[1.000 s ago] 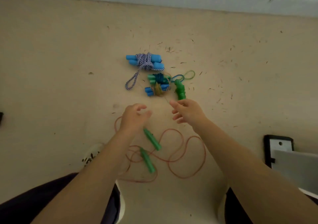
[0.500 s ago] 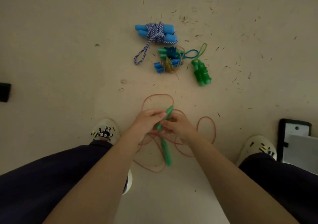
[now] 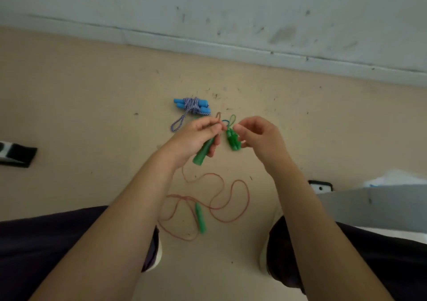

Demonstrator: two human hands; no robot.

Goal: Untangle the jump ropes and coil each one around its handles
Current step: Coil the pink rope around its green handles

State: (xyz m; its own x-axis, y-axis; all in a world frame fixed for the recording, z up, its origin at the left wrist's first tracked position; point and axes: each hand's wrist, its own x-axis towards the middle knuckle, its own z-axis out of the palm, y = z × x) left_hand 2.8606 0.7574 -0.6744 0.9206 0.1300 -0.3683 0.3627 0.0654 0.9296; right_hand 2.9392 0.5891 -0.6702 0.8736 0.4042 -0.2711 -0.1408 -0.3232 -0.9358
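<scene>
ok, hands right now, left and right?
Left hand: gripping a green handle of the red rope.
Right hand: fingers curled; whether it pinches the rope cannot be told.

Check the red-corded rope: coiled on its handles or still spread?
Spread. The red cord lies in loose loops on the floor; one green handle lies among them, the other is in the left hand.

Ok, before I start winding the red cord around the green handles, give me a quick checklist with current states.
1. One green handle gripped in left hand: ok.
2. Second green handle in hand: not ok, it lies on the floor.
3. Red cord free of knots: cannot tell; it lies in loose crossing loops.
4. Right hand holding the cord: cannot tell; fingers are curled near the handle tip.
5. Blue-handled rope already coiled and apart: ok.
</scene>
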